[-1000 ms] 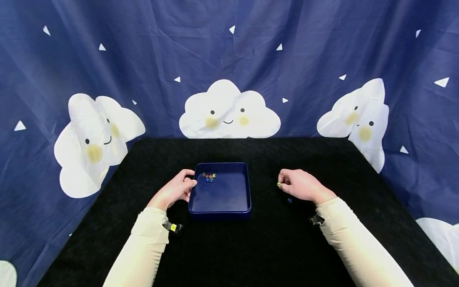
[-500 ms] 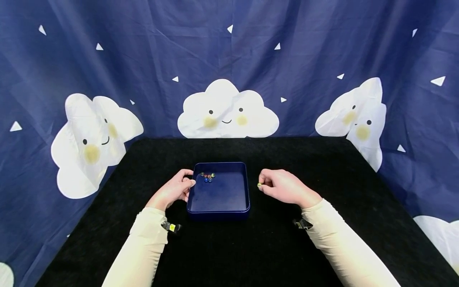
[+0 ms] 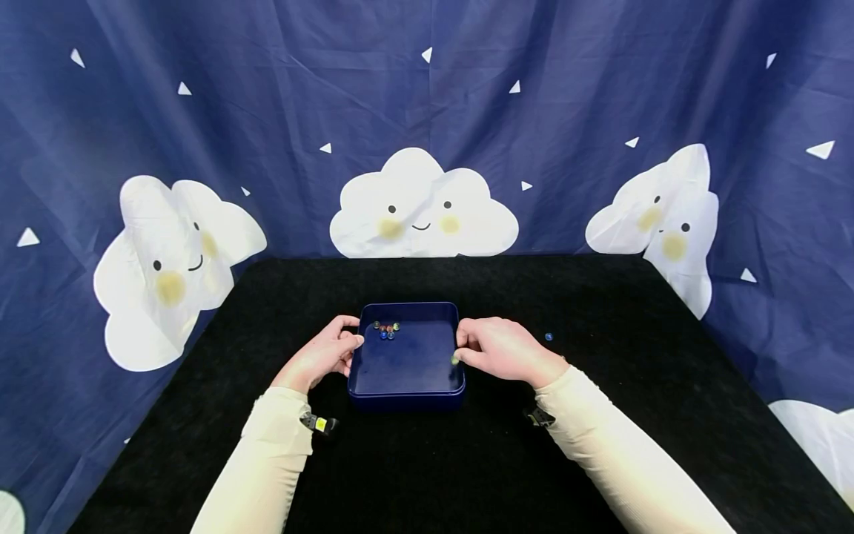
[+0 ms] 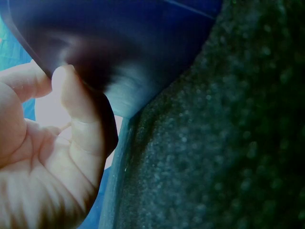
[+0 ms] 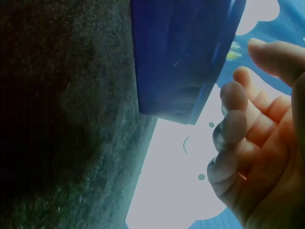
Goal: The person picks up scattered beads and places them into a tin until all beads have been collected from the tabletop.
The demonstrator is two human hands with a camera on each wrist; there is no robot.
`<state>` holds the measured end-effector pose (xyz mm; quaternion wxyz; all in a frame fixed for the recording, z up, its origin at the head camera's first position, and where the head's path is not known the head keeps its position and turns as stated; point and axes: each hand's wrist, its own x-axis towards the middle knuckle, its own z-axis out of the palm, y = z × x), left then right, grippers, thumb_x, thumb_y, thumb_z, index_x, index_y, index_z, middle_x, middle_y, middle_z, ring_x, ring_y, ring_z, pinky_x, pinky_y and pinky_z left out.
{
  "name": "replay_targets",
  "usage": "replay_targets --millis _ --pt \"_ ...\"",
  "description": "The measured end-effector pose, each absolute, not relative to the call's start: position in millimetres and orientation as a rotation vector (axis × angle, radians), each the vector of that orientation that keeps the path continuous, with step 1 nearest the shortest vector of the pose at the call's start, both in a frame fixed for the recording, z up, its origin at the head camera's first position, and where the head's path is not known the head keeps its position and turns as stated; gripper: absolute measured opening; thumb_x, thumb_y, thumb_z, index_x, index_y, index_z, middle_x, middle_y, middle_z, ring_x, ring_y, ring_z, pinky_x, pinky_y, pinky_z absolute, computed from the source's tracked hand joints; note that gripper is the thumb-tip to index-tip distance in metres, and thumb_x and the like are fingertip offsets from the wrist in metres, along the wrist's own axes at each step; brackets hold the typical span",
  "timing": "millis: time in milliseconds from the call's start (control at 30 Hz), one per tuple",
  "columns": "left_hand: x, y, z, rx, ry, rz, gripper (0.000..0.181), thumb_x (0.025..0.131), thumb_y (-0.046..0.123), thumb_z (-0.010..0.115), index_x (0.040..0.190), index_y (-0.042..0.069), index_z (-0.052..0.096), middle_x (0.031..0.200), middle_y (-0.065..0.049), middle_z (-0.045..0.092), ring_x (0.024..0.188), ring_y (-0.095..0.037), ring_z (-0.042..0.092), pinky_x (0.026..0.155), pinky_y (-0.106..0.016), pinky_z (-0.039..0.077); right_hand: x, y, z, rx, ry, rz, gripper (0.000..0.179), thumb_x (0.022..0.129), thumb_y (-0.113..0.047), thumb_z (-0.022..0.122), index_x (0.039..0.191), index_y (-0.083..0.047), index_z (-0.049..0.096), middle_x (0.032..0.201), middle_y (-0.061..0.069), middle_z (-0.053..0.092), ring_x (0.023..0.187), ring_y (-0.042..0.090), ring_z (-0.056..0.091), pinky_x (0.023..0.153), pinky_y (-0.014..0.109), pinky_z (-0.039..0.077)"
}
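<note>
A dark blue square tin (image 3: 407,397) stands at the middle of the table. My left hand (image 3: 325,350) grips its left wall, the thumb (image 4: 71,95) against the wall in the left wrist view. Several small glass marbles (image 3: 387,328) lie clustered at the tin's back left. Over the tin's right rim, my right hand (image 3: 500,348) has its thumb apart from the curled fingers. A blurred yellow-green marble (image 3: 455,360) is just off the fingertips, inside the tin's outline. In the right wrist view this marble (image 5: 233,52) shows beyond the rim, clear of thumb and fingers.
A blue marble (image 3: 549,337) lies on the black cloth (image 3: 600,311) right of my right hand. A dark blue curtain (image 3: 567,89) with white clouds hangs behind the table and along both sides.
My right hand has moved left to the tin's right rim and let go of the yellow-green marble. A blue marble now shows behind it; the one formerly seen nearer is out of sight. Left hand unchanged.
</note>
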<state>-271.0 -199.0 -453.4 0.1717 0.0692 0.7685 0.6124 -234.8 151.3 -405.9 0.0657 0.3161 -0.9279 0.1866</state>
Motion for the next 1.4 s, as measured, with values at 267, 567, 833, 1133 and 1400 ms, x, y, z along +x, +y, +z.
replay_targets --millis 267,567,833,1133,1400 --pt "-271.2 -196.9 -451.5 0.178 2.188 1.732 0.05 0.1 0.009 0.055 0.143 -0.002 0.032 0.092 -0.017 0.05 0.059 -0.016 0.052 0.054 -0.032 0.053 -233.3 154.6 -405.5 0.89 -2.84 0.571 0.017 0.089 -0.031 0.075 0.085 -0.029 0.059 0.068 -0.019 0.05 0.064 0.004 0.051 0.061 0.029 0.045" --pt "-271.9 -197.7 -453.1 0.168 2.176 1.739 0.05 0.1 0.008 0.054 0.143 -0.001 0.032 0.093 -0.016 0.05 0.059 -0.016 0.051 0.052 -0.031 0.053 -235.5 163.9 -406.9 0.863 -2.846 0.62 0.016 0.09 -0.028 0.074 0.084 -0.03 0.06 0.068 -0.018 0.051 0.064 0.004 0.051 0.06 0.029 0.045" --pt "-269.5 -198.1 -452.8 0.169 2.192 1.729 0.049 0.1 0.009 0.054 0.143 -0.001 0.032 0.091 -0.016 0.05 0.059 -0.016 0.051 0.052 -0.031 0.053 -238.3 173.5 -406.8 0.829 -2.854 0.626 0.015 0.09 -0.028 0.074 0.083 -0.031 0.06 0.07 -0.017 0.053 0.066 0.005 0.053 0.061 0.031 0.045" --pt "-270.2 -197.2 -452.4 0.164 2.189 1.73 0.049 0.101 0.01 0.054 0.144 -0.001 0.032 0.092 -0.015 0.051 0.059 -0.016 0.052 0.053 -0.031 0.053 -242.8 195.1 -405.1 0.785 -2.888 0.63 0.012 0.089 -0.026 0.073 0.085 -0.029 0.062 0.07 -0.017 0.055 0.065 0.006 0.053 0.062 0.032 0.046" --pt "-270.8 -197.1 -454.1 0.155 2.198 1.719 0.05 0.1 0.011 0.054 0.144 0.001 0.033 0.089 -0.013 0.051 0.059 -0.017 0.053 0.054 -0.033 0.054 -250.4 224.7 -413.9 0.71 -2.926 0.615 0.011 0.09 -0.025 0.073 0.086 -0.027 0.063 0.068 -0.015 0.056 0.062 0.006 0.053 0.062 0.034 0.046"
